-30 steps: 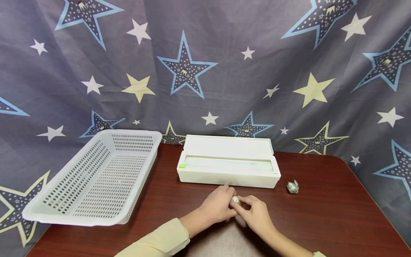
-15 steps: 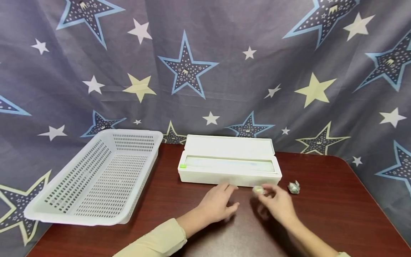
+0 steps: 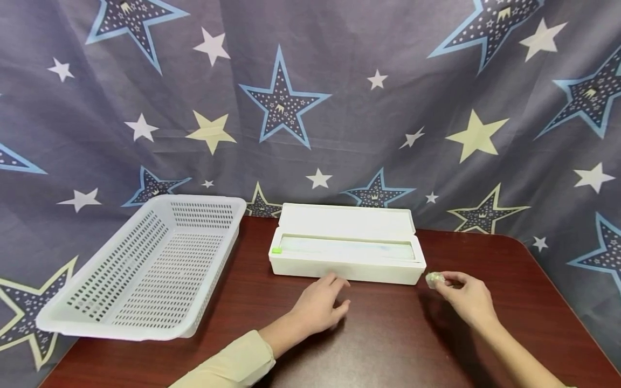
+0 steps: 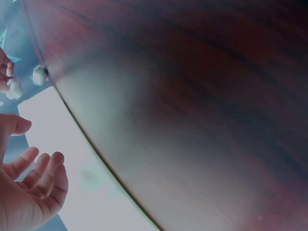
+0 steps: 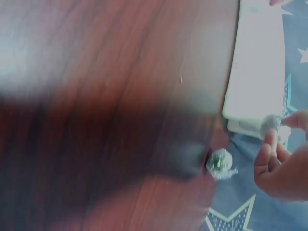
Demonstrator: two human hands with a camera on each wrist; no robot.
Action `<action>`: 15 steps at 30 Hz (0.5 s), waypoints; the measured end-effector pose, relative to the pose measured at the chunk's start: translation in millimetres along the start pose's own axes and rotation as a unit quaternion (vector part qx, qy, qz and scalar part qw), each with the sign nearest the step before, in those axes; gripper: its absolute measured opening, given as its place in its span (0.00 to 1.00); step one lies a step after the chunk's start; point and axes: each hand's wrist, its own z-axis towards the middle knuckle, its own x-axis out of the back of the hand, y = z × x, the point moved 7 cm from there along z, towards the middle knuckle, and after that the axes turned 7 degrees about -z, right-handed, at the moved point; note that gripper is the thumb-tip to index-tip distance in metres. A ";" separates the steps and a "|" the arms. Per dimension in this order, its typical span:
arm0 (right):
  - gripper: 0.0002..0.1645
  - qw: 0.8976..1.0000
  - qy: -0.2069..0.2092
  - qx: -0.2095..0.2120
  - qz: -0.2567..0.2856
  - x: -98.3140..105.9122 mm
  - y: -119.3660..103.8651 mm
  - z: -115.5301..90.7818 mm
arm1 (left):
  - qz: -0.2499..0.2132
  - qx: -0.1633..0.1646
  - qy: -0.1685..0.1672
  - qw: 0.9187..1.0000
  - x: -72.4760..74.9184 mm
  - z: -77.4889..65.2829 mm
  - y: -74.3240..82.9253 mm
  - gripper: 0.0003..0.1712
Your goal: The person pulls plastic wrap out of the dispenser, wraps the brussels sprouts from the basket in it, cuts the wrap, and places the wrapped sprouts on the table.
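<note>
My right hand (image 3: pixel 469 299) pinches a small ball wrapped in crinkled clear film (image 3: pixel 434 279) between thumb and fingers, just off the right end of the white cling film dispenser (image 3: pixel 342 269). A second film-wrapped ball (image 5: pixel 220 163), greenish inside with a loose film tail, sits on the table in the right wrist view; in the head view the right hand covers it. My left hand (image 3: pixel 317 304) is in front of the dispenser with fingers loosely bent, holding nothing. The dispenser's lid (image 3: pixel 345 220) stands raised, and a green slider (image 3: pixel 276 250) shows at its left end.
A white perforated plastic basket (image 3: pixel 186 323) takes up the left of the dark red wooden table (image 3: pixel 388 355). Behind the table hangs a grey curtain (image 3: pixel 349 124) with a star print, close to the table's back edge.
My right hand has carried the wrapped ball away from the left hand, rightward to beside the dispenser's end. The left hand has let go and drawn slightly left.
</note>
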 end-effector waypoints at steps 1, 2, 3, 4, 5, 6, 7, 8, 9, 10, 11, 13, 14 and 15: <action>0.23 1.000 0.010 0.001 -0.009 3.4 1.7 0.6 | -0.001 0.000 0.000 1.000 -0.1 -0.2 0.0 0.17; 0.23 1.000 0.021 0.003 -0.016 6.9 3.7 1.7 | -0.001 0.000 0.001 1.000 -0.3 -0.6 -0.1 0.17; 0.23 0.999 0.031 0.005 -0.024 9.8 6.0 3.1 | -0.001 0.000 0.001 1.000 -0.5 -0.8 -0.4 0.17; 0.23 0.999 0.040 0.009 -0.031 12.1 8.2 4.6 | -0.001 0.001 0.001 1.000 -0.6 -1.0 -0.7 0.17; 0.22 0.998 0.048 0.014 -0.036 13.9 10.1 5.9 | 0.000 0.001 0.001 1.000 -0.7 -1.1 -1.1 0.16; 0.22 0.997 0.056 0.017 -0.041 15.4 12.2 7.1 | 0.000 0.002 0.001 1.000 -0.7 -1.2 -1.4 0.16; 0.22 0.997 0.063 0.022 -0.046 16.4 13.9 8.3 | 0.000 0.003 0.000 1.000 -0.8 -1.2 -1.7 0.16; 0.22 0.996 0.070 0.027 -0.051 17.2 15.5 9.4 | 0.001 0.004 0.000 1.000 -0.9 -1.2 -2.1 0.16; 0.22 0.995 0.074 0.030 -0.054 17.3 17.1 10.4 | 0.001 0.005 -0.002 1.000 -1.0 -1.3 -2.5 0.17; 0.22 0.995 0.077 0.031 -0.054 17.0 18.7 11.3 | 0.001 0.006 -0.003 1.000 -1.2 -1.4 -2.8 0.17; 0.22 0.995 0.079 0.031 -0.054 16.4 20.4 12.4 | 0.001 0.007 -0.005 1.000 -1.3 -1.5 -2.9 0.17; 0.22 0.994 0.085 0.034 -0.056 14.9 23.0 14.7 | 0.000 0.010 -0.007 1.000 -1.5 -1.9 -3.3 0.17; 0.22 0.994 0.087 0.036 -0.057 13.8 24.2 15.7 | -0.001 0.010 -0.008 1.000 -1.6 -2.1 -3.3 0.17; 0.21 0.994 0.089 0.037 -0.058 12.6 25.3 16.7 | -0.001 0.011 -0.009 1.000 -1.6 -2.3 -3.4 0.17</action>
